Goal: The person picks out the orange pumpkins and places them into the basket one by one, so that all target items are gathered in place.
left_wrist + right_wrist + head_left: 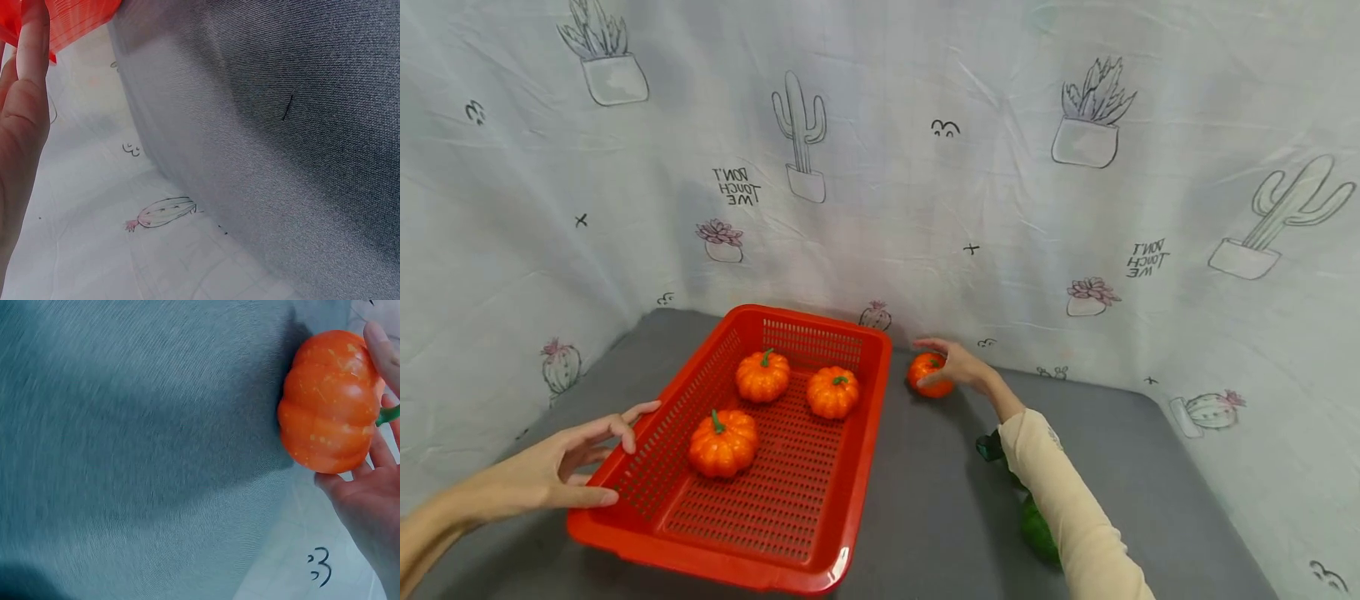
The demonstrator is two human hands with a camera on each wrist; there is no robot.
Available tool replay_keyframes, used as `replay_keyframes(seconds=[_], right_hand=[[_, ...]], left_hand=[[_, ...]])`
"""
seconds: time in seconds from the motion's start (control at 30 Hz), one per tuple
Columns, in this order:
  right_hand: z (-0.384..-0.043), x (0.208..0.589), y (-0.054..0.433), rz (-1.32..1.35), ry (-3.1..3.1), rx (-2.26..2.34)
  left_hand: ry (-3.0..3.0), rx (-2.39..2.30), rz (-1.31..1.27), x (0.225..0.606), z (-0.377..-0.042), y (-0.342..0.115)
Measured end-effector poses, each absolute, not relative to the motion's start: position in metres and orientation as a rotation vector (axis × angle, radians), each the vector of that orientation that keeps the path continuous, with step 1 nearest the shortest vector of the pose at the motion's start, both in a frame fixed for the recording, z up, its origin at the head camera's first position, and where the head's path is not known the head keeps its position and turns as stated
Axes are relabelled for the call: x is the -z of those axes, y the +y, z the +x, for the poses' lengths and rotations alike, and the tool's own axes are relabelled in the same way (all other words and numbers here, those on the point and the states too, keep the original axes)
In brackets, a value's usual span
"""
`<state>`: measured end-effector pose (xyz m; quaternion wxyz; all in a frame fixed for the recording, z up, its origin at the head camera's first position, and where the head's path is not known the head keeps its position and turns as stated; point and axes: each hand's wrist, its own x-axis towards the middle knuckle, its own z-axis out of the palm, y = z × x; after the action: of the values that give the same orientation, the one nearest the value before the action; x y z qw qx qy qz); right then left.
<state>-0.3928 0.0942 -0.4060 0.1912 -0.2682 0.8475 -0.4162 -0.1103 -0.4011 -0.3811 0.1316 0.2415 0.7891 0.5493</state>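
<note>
My left hand (568,462) grips the left rim of a red plastic basket (861,467), thumb near the front corner and fingers over the edge. In the left wrist view, part of that hand (25,119) shows beside the red basket wall (81,22). Three small orange pumpkins with green stems lie inside: one at the back (763,377), one to the right (832,393) and one nearer the front (722,446). Right of the basket, my right hand (958,367) holds another orange pumpkin (328,403), fingers and thumb around its sides, its stem toward the palm.
A green rounded thing (1036,529) and a dark green piece (990,447) lie on the grey table (925,500), partly hidden behind the right sleeve (1067,508). A pale curtain (880,167) with cactus drawings hangs along the table's back and sides.
</note>
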Motion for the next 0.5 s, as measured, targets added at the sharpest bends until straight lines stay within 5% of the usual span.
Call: replay_keyframes(seconds=[0.5], right_hand=[[-0.400,0.406,0.110,-0.611,2.071,1.333]], left_hand=[[2.261,-1.618,0.727,0.377,-0.110,-0.398]])
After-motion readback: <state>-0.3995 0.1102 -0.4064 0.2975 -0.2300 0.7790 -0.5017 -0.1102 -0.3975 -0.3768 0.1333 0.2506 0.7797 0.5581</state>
